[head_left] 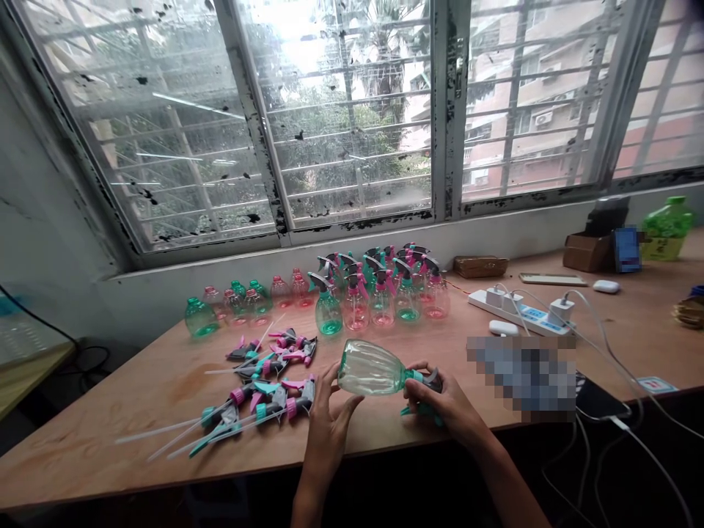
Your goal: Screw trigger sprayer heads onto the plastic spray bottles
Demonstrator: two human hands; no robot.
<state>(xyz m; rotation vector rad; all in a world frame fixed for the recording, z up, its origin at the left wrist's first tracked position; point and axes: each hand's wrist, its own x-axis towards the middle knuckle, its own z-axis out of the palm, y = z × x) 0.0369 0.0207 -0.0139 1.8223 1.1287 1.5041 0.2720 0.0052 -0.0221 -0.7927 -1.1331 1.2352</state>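
A clear green spray bottle [371, 368] lies on its side in the air above the table's front edge, its base to the left. My left hand [328, 414] cups that base, fingers behind and thumb below. My right hand [448, 407] grips the grey and green spray head [426, 381] at the bottle's neck. To the left lie several loose spray heads [275, 400] in pink, green and grey, some with long white tubes. Behind them stand several open-necked bottles [201, 317], green and pink. Several bottles with spray heads fitted [382, 304] stand upright nearer the middle.
On the right are a white power strip [522, 314] with plugs and cables, a black phone [602, 396], a white case [503, 328] and a blurred patch. Farther back sit a brown package [480, 266], a cardboard box [588, 251] and a large green bottle [668, 227]. Windows rise behind the wooden table [137, 411].
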